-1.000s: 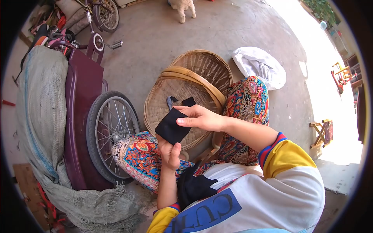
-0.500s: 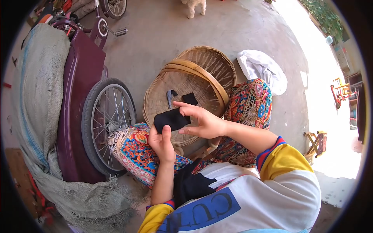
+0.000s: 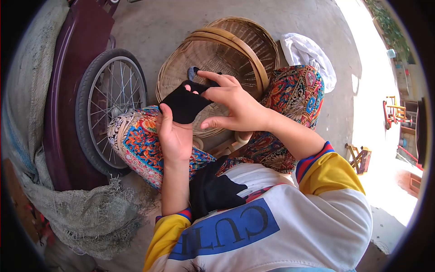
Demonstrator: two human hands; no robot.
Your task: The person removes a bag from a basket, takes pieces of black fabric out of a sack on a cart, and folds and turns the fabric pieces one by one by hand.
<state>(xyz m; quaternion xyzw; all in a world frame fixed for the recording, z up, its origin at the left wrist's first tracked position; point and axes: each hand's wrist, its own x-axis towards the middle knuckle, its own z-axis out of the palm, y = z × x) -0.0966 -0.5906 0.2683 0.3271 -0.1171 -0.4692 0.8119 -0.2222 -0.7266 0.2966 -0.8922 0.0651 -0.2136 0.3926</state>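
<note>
A small piece of black cloth (image 3: 186, 105) lies across the palm of my left hand (image 3: 176, 138). The thumb is at its near left edge, and fingertips show at its far edge; the rest of the fingers are hidden beneath. My right hand (image 3: 240, 106) is over the cloth's right side, fingers stretched and thumb held apart, its fingertips at the edge. Below both hands is a wicker basket (image 3: 170, 75) with a bent wooden handle (image 3: 244, 50). Inside, a grey-blue strip (image 3: 190, 74) and a partly hidden dark piece are visible. More black cloth (image 3: 222, 192) rests on my lap.
At left stands a purple tricycle (image 3: 77, 68) with a spoked wheel (image 3: 113, 102), beside a grey woven sack (image 3: 90, 217). White cloth (image 3: 310, 59) lies on the concrete floor behind my patterned right knee (image 3: 299, 99). A small folding stool (image 3: 359, 158) is farther right.
The black cloth, pinched between both hands before, now spreads over my left palm. My right thumb and fingers have come apart. The view has tilted, and the dog at the top is out of sight.
</note>
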